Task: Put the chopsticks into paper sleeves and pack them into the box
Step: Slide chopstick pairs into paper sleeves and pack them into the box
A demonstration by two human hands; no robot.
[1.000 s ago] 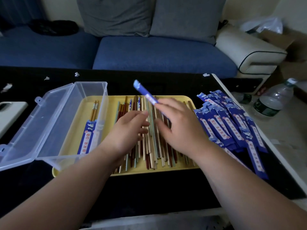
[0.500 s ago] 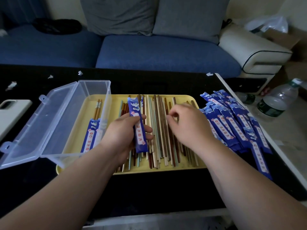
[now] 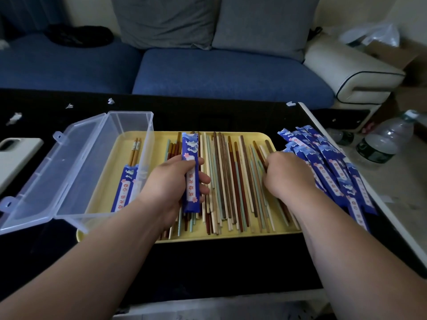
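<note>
Chopsticks (image 3: 227, 181) are lying loose across the tray (image 3: 231, 237), and you are gripping a sleeve (image 3: 191, 179) in your left hand (image 3: 166, 188), aligned with them for loading, while your right hand (image 3: 286, 176) is curling into those near the tray's right edge, grasp not discernible.

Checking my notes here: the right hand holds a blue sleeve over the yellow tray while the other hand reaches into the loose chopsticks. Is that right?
Not quite: the hands are swapped. The head view shows the left hand holding the sleeve over the tray, while the right hand reaches into the chopsticks.
</note>
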